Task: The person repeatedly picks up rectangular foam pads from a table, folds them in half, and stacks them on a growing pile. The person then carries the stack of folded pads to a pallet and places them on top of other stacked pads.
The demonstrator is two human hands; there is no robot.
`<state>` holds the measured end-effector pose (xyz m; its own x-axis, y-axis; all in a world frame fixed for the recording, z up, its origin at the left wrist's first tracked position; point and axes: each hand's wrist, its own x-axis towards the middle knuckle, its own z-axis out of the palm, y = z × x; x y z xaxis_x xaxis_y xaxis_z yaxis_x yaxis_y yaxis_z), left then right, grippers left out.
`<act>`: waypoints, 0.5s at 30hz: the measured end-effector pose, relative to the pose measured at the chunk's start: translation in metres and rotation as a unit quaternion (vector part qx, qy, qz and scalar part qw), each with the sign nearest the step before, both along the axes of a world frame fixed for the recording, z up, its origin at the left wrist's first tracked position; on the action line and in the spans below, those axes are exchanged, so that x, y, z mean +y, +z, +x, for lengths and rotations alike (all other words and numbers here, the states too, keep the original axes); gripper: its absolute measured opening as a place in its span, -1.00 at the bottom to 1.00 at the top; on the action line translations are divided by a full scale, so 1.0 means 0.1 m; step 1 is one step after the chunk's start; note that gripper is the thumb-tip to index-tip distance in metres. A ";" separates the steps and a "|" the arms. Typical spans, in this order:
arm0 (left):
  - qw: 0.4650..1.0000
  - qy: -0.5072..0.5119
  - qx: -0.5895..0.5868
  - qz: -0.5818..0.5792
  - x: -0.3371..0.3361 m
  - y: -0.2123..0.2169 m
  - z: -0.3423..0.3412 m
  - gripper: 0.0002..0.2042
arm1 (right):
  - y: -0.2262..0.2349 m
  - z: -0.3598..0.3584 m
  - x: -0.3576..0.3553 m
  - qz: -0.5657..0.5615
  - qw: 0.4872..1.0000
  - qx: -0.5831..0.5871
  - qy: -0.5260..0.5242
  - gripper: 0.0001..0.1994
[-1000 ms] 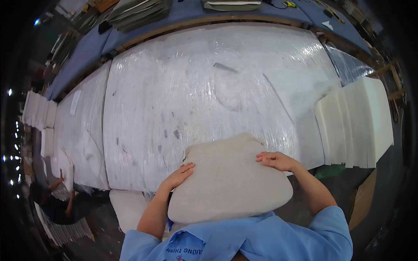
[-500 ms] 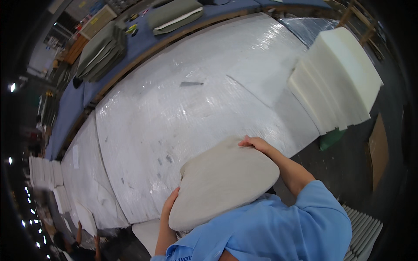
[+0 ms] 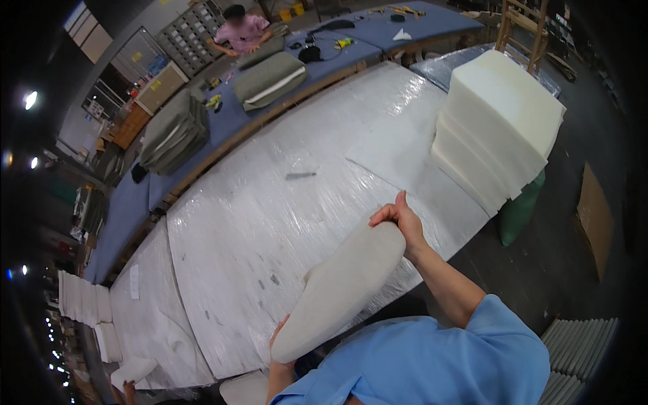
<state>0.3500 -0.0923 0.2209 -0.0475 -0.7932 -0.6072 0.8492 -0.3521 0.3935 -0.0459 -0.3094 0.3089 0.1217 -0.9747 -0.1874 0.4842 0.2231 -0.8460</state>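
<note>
Watching from far off, I use the big white table (image 3: 243, 202), wrapped in shiny plastic, to place things. By its far left end I see a pile of white pads (image 3: 84, 297). Near its left end, low down, another person's hand (image 3: 128, 388) is at a loose white pad (image 3: 133, 368). Behind it runs a long blue table (image 3: 125, 229) with a pile of grey cloth (image 3: 174, 131), and behind that is a person in a pink top (image 3: 243, 32).

At the white table's near edge, my left hand (image 3: 277, 331) has the low left end of the white cushion (image 3: 341, 290). Its fingers bend up round the side; I can't see how wide they open, as the cushion hides the rest. The cushion is tipped over the near edge, and I can't tell if it touches the table. Its long way slants from the left hand up to the right hand (image 3: 406, 223). The right hand is farther in over the table and has the high end: some fingers bend on it, one sticks up. The left hand is nearer the body.

On the table's right end stands a tall foam stack (image 3: 503, 115), with a green bag (image 3: 521, 209) beside it.
</note>
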 end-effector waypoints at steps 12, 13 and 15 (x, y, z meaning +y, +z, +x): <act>0.938 -0.222 -0.265 -0.036 -0.17 0.30 0.05 -0.44 | 0.79 0.61 -0.13 -0.166 0.971 0.131 -0.112 -0.23; 0.912 -0.247 -0.315 -0.086 -0.21 0.61 -0.01 -0.42 | 0.79 0.62 -0.13 -0.166 0.970 0.134 -0.114 -0.26; 0.866 -0.270 -0.370 -0.201 -0.29 1.30 -0.22 -0.35 | 0.82 0.74 -0.13 -0.173 0.970 0.124 -0.116 -0.38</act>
